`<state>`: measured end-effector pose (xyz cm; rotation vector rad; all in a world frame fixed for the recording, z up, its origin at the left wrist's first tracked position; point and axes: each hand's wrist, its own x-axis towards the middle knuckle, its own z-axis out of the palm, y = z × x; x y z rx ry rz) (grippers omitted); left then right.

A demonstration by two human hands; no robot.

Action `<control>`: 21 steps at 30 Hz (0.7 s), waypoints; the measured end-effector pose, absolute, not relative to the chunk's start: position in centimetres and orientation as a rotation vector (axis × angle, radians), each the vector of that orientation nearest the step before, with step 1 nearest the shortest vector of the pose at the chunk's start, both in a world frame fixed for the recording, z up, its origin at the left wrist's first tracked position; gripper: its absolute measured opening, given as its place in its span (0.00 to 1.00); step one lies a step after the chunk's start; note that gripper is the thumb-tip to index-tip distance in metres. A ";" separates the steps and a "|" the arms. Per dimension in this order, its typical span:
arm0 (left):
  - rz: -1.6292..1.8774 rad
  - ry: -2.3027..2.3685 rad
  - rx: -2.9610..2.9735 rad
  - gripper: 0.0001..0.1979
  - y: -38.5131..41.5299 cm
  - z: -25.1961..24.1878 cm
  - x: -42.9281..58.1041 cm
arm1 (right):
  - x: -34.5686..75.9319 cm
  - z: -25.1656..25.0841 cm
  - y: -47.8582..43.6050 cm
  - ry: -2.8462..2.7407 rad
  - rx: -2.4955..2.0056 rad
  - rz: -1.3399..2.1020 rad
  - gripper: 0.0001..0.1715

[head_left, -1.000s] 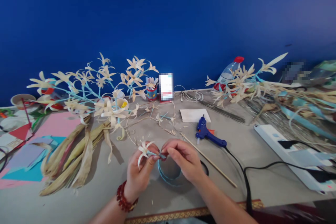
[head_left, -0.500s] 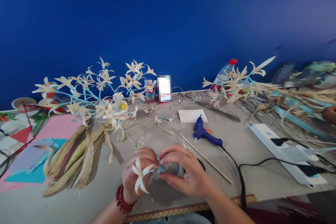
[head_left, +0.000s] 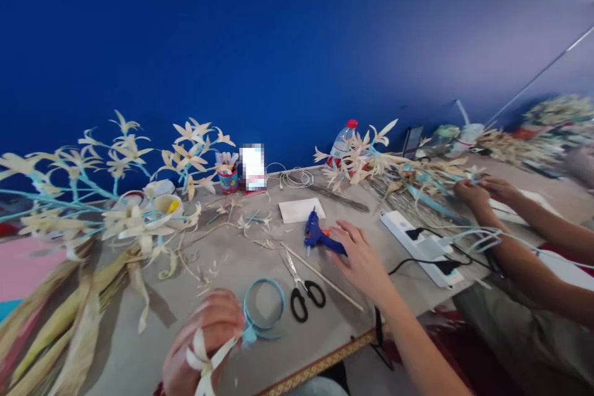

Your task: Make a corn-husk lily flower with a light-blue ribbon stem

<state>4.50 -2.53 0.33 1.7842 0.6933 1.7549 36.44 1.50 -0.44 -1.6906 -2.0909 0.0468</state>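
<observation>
While the left hand [head_left: 206, 328] pinches the flower [head_left: 203, 361] beside the tape [head_left: 264, 326], the right hand [head_left: 361, 260], fingers spread, is at the glue gun [head_left: 317, 235]; pulling left could drag the tape, if attached.

We see a white flower [head_left: 204, 365] lower left, light-blue tape [head_left: 264, 326] lower centre. Our glue gun [head_left: 314, 233] is dark blue.

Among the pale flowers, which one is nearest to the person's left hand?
The single flower at the picture's bottom edge, held in the left hand. The other pale flowers are farther back, apart from that hand.
</observation>
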 end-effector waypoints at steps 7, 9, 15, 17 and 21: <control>1.718 0.698 1.952 0.07 -3.0 1.1 4.9 | 36.8 -3.2 4.6 -2.224 -1.881 0.068 0.31; 1.751 0.710 1.945 0.07 -2.9 1.7 5.4 | 36.6 -3.2 5.4 -2.224 -1.868 0.092 0.30; 1.800 0.676 2.003 0.05 -2.5 2.5 5.8 | 37.9 -2.5 7.7 -2.284 -1.728 0.298 0.23; 1.792 0.670 2.028 0.04 -2.3 2.4 5.7 | 38.4 -2.4 8.0 -2.273 -1.689 0.352 0.22; 1.778 0.662 2.012 0.04 -2.2 2.2 5.4 | 39.5 -2.4 8.2 -2.156 -1.635 0.465 0.21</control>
